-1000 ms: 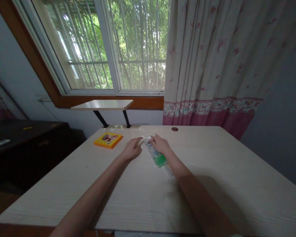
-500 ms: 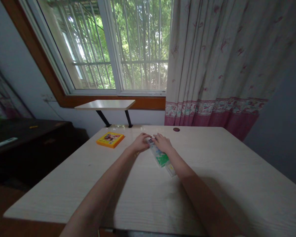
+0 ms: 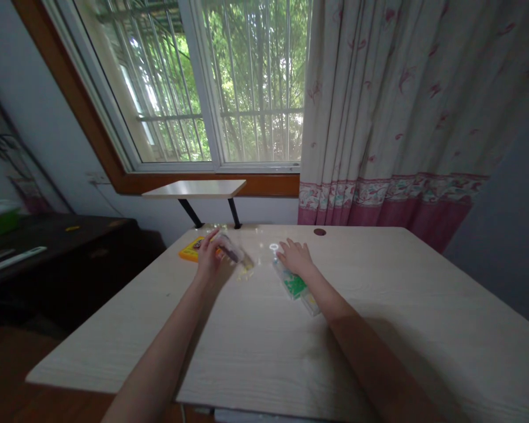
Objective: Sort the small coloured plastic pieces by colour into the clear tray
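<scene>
My left hand (image 3: 208, 255) is closed on a clear plastic bag (image 3: 230, 248) and lifts it near the yellow box (image 3: 187, 250). Something dark and some yellowish bits show through the bag, blurred by motion. My right hand (image 3: 295, 256) lies with fingers spread, touching the top of a clear bag of green pieces (image 3: 294, 286) on the table. A small white ring (image 3: 274, 247) sits by its fingertips. Just below, partly beside my right forearm, lies a smaller clear packet (image 3: 310, 303) with something yellow inside.
The pale wooden table (image 3: 247, 346) stretches under both arms. At its back left, a raised shelf (image 3: 196, 188) stands on black legs. A round brown cable hole (image 3: 320, 232) is near the back edge. A dark side table (image 3: 88, 247) stands to the left; a curtain (image 3: 388, 117) hangs behind.
My left hand has moved left, away from my right hand, carrying a clear bag off the others. It now partly covers the yellow box. My right hand stays at the green bag.
</scene>
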`<state>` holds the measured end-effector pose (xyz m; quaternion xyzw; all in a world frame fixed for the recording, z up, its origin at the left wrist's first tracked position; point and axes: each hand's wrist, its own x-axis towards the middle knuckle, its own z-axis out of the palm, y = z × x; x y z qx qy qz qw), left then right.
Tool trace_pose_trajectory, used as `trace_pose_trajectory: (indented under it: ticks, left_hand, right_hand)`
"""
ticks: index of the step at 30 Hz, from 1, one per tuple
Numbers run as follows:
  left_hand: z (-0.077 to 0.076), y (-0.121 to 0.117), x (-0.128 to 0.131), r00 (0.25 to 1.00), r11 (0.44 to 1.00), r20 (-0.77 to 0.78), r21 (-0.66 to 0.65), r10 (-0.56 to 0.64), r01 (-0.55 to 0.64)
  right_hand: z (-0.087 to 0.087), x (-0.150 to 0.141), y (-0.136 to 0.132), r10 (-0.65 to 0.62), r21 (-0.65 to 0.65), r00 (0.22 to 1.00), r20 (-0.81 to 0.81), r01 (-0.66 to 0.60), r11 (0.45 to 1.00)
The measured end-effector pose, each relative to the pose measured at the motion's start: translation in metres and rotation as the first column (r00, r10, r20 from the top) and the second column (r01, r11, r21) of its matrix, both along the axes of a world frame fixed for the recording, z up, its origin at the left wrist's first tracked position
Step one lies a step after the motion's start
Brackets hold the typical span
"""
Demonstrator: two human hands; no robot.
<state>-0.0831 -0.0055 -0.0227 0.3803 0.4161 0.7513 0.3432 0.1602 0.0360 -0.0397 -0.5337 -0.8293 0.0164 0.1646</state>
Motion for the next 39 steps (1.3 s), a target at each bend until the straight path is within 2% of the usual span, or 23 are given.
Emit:
trace_pose_trajectory:
  ticks: [2,4,6,8,10,13,16,18,22,25,30,35,39]
  left_hand:
    - [-0.002,-0.005,0.002,1.0,1.0,-0.004,-0.014,-0.017,0.017]
    - [-0.003,-0.009,0.006,0.998,0.998,-0.029,-0.011,-0.064,0.063]
    - [-0.004,-0.013,0.011,0.992,0.994,-0.058,0.007,-0.108,0.108]
    - [-0.005,-0.015,0.014,0.984,0.989,-0.103,0.028,-0.144,0.148]
    - [-0.007,-0.017,0.015,0.972,0.983,-0.16,0.046,-0.17,0.179]
    - [-0.01,-0.017,0.016,0.948,0.974,-0.251,0.063,-0.194,0.216]
    - [-0.01,-0.018,0.017,0.915,0.969,-0.348,0.065,-0.202,0.239]
    - [-0.007,-0.021,0.018,0.887,0.96,-0.398,0.053,-0.233,0.276]
    - [-0.001,-0.028,0.019,0.817,0.907,-0.43,-0.009,-0.384,0.422]
    - [-0.002,-0.029,0.023,0.793,0.88,-0.421,-0.033,-0.442,0.473]
    - [-0.017,-0.026,0.044,0.813,0.86,-0.309,-0.03,-0.493,0.51]
    - [-0.025,-0.03,0.066,0.868,0.904,-0.267,-0.035,-0.419,0.426]
    - [-0.028,-0.03,0.066,0.875,0.924,-0.311,-0.026,-0.371,0.382]
  right_hand:
    - [0.008,-0.012,-0.011,0.081,0.065,0.994,-0.08,-0.076,0.995]
    - [0.013,-0.03,-0.028,0.214,0.101,0.946,-0.245,-0.195,0.976]
    - [0.009,-0.052,-0.048,0.34,0.162,0.828,-0.446,-0.299,0.94]
    - [-0.003,-0.071,-0.067,0.398,0.22,0.717,-0.572,-0.334,0.917]
    - [-0.017,-0.083,-0.08,0.412,0.22,0.665,-0.622,-0.357,0.908]
    - [-0.031,-0.087,-0.082,0.383,0.195,0.627,-0.678,-0.349,0.917]
    - [-0.034,-0.083,-0.073,0.326,0.154,0.591,-0.738,-0.323,0.934]
    - [-0.034,-0.08,-0.066,0.302,0.106,0.555,-0.775,-0.358,0.928]
    - [-0.037,-0.076,-0.054,0.302,0.063,0.481,-0.823,-0.451,0.89]
    - [-0.037,-0.071,-0.046,0.309,0.115,0.497,-0.811,-0.383,0.916]
    - [-0.031,-0.066,-0.043,0.308,0.208,0.577,-0.756,-0.234,0.95]
    - [-0.025,-0.064,-0.051,0.298,0.194,0.662,-0.688,-0.228,0.954]
    - [-0.024,-0.063,-0.053,0.334,0.194,0.69,-0.642,-0.275,0.942]
